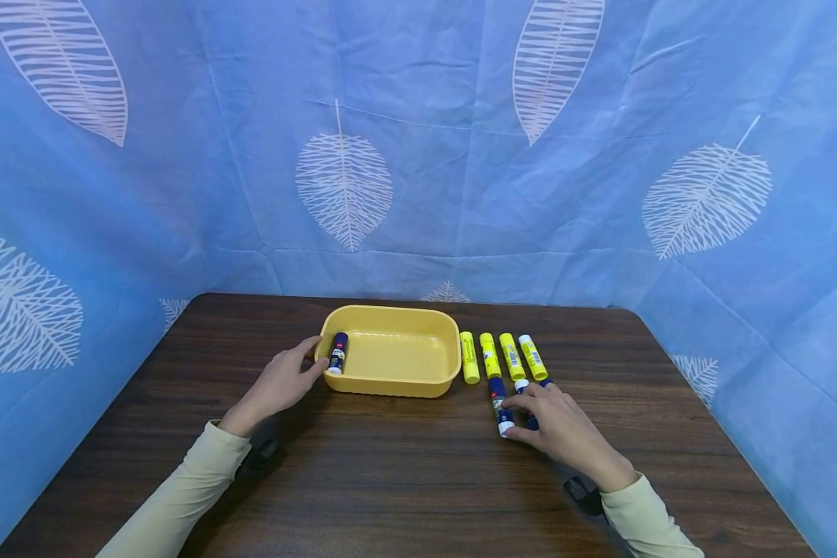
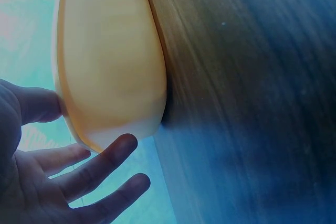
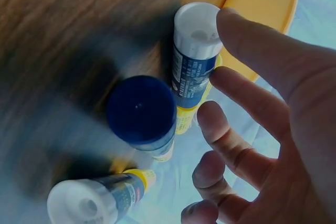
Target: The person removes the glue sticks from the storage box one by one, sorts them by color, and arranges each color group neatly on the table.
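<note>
My left hand (image 1: 286,380) is at the left end of a yellow plastic basin (image 1: 390,390), thumb and fingertips touching its rim with the fingers spread. Inside, by that end, lies a dark blue glue stick (image 1: 338,353). Over on the right, my right hand (image 1: 561,426) has its thumb and index fingertip against one side of a white-ended blue glue stick (image 3: 197,51) lying on the table. Its other fingers are bent loosely. Two more blue glue sticks, one with a blue end (image 3: 140,111) and one with a white end (image 3: 84,205), lie beside it, partly hidden under this hand in the head view.
Several yellow glue sticks (image 1: 490,355) lie in a row just right of the basin, beyond the blue ones. Everything rests on a dark wood-grain table (image 1: 390,480). A blue cloth with white leaf prints (image 1: 418,201) hangs behind and along the sides.
</note>
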Action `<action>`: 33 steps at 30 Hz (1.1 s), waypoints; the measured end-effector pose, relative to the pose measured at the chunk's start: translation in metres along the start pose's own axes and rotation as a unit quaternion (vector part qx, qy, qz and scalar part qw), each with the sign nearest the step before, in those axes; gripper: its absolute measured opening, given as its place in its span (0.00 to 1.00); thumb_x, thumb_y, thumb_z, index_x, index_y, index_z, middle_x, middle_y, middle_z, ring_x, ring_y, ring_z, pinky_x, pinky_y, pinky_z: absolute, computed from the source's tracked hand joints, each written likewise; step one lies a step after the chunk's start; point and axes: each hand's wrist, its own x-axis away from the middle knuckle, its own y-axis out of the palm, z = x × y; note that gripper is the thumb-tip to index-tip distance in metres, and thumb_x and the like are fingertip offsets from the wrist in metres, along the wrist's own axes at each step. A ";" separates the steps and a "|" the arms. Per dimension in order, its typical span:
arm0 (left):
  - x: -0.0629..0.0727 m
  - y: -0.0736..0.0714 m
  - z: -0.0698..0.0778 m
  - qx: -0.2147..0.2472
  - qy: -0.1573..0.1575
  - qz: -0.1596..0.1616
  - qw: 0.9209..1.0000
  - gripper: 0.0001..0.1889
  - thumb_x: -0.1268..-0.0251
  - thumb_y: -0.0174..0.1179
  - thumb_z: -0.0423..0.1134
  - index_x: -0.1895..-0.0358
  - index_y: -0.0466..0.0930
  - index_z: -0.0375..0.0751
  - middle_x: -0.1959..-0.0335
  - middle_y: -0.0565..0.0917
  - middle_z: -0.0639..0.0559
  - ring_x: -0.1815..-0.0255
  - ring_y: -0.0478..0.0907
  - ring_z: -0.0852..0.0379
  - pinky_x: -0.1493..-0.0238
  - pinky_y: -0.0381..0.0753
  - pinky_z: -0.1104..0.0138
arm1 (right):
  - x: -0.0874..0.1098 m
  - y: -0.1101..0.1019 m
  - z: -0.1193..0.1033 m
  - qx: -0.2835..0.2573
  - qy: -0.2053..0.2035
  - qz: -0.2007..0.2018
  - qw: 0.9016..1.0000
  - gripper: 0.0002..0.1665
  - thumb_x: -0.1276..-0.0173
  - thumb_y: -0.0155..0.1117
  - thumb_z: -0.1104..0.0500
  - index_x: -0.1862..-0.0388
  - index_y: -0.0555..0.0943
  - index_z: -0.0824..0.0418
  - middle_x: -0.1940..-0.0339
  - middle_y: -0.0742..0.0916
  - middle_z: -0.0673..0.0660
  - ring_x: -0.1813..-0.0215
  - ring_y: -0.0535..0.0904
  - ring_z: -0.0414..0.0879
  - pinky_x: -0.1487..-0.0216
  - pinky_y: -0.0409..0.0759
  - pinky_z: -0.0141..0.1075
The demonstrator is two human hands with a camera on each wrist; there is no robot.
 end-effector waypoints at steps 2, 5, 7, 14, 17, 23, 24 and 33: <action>0.000 0.000 0.000 -0.001 -0.001 0.000 1.000 0.30 0.20 0.54 0.44 0.23 0.62 0.33 0.40 0.81 0.37 0.50 0.78 0.47 0.49 0.81 0.52 | 0.000 0.000 0.000 -0.002 0.004 -0.002 1.000 0.24 0.40 0.78 0.46 0.46 0.87 0.51 0.56 0.84 0.49 0.61 0.71 0.43 0.60 0.73 0.43; 0.000 -0.001 0.001 -0.002 -0.001 0.000 1.000 0.30 0.21 0.54 0.44 0.23 0.62 0.32 0.41 0.81 0.37 0.52 0.77 0.48 0.52 0.80 0.55 | 0.000 -0.001 -0.001 -0.006 0.010 -0.006 1.000 0.24 0.39 0.78 0.46 0.46 0.87 0.52 0.55 0.84 0.50 0.61 0.73 0.43 0.58 0.77 0.46; -0.001 -0.001 0.001 -0.003 -0.002 0.000 1.000 0.30 0.21 0.54 0.44 0.24 0.62 0.32 0.41 0.81 0.37 0.53 0.77 0.48 0.53 0.80 0.56 | 0.000 0.000 -0.001 -0.010 0.013 -0.007 1.000 0.24 0.39 0.78 0.46 0.46 0.87 0.52 0.55 0.85 0.50 0.60 0.74 0.43 0.57 0.79 0.48; 0.000 -0.001 0.001 -0.001 -0.004 0.000 1.000 0.30 0.21 0.54 0.44 0.24 0.62 0.33 0.41 0.81 0.37 0.53 0.77 0.48 0.53 0.81 0.56 | 0.000 0.000 -0.002 -0.012 0.017 -0.003 1.000 0.23 0.39 0.78 0.46 0.47 0.87 0.50 0.56 0.85 0.49 0.59 0.75 0.42 0.56 0.79 0.48; 0.000 -0.002 0.001 0.001 -0.003 0.000 1.000 0.30 0.21 0.54 0.44 0.24 0.62 0.32 0.41 0.81 0.37 0.53 0.77 0.47 0.53 0.81 0.55 | 0.000 0.000 -0.002 -0.011 0.017 -0.003 1.000 0.23 0.39 0.78 0.46 0.47 0.87 0.50 0.57 0.85 0.49 0.59 0.75 0.42 0.57 0.79 0.47; -0.001 -0.001 0.001 0.000 -0.005 -0.001 1.000 0.30 0.21 0.54 0.44 0.24 0.62 0.33 0.41 0.81 0.37 0.53 0.76 0.48 0.53 0.81 0.56 | -0.002 -0.011 -0.007 -0.016 0.020 0.021 0.999 0.23 0.35 0.74 0.46 0.44 0.87 0.54 0.62 0.85 0.50 0.65 0.74 0.41 0.66 0.74 0.38; -0.001 -0.001 0.001 -0.001 -0.006 -0.001 1.000 0.30 0.21 0.54 0.44 0.24 0.62 0.33 0.41 0.81 0.37 0.53 0.76 0.47 0.52 0.81 0.55 | -0.004 -0.014 -0.009 -0.022 0.021 0.026 0.999 0.24 0.34 0.73 0.45 0.43 0.86 0.55 0.63 0.85 0.50 0.68 0.74 0.41 0.70 0.73 0.37; 0.000 -0.002 0.001 0.000 -0.006 -0.004 1.000 0.30 0.20 0.54 0.45 0.23 0.62 0.33 0.41 0.81 0.38 0.51 0.77 0.47 0.50 0.81 0.53 | -0.062 -0.046 -0.046 -0.069 -0.012 0.080 0.994 0.37 0.36 0.70 0.34 0.35 0.82 0.54 0.91 0.61 0.43 0.87 0.52 0.39 0.84 0.53 0.32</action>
